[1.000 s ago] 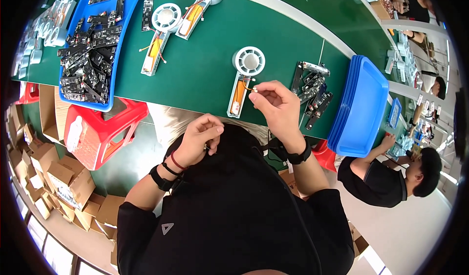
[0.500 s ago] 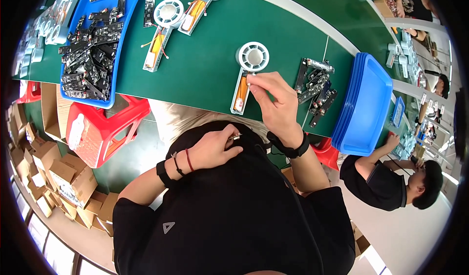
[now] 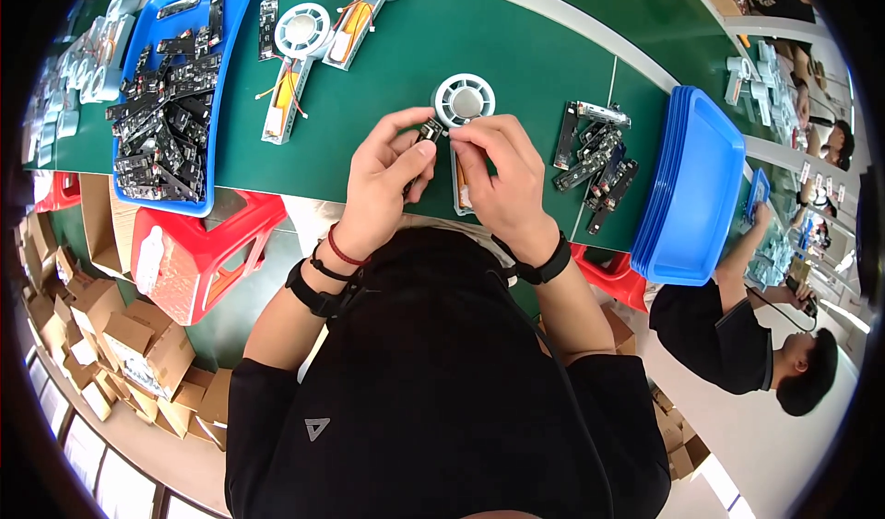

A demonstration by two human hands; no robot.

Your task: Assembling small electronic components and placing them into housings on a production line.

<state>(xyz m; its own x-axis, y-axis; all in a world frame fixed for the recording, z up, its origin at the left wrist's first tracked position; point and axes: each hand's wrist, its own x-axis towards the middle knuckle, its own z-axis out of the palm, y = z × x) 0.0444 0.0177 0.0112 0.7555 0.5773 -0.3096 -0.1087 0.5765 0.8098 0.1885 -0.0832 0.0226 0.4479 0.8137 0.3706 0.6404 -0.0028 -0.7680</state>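
Holding blk board (image 3: 429, 131) (w/ silvery bits), L hand (image 3: 385, 161).

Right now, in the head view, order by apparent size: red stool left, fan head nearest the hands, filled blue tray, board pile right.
1. Filled blue tray, largest
2. Red stool
3. Board pile
4. Fan head

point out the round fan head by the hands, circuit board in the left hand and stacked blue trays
Round fan head (image 3: 465, 102), head view: on its central hub.
Circuit board (image 3: 430, 130), head view: on its exposed upper end.
Stacked blue trays (image 3: 696, 182), head view: on the top tray's bare floor.
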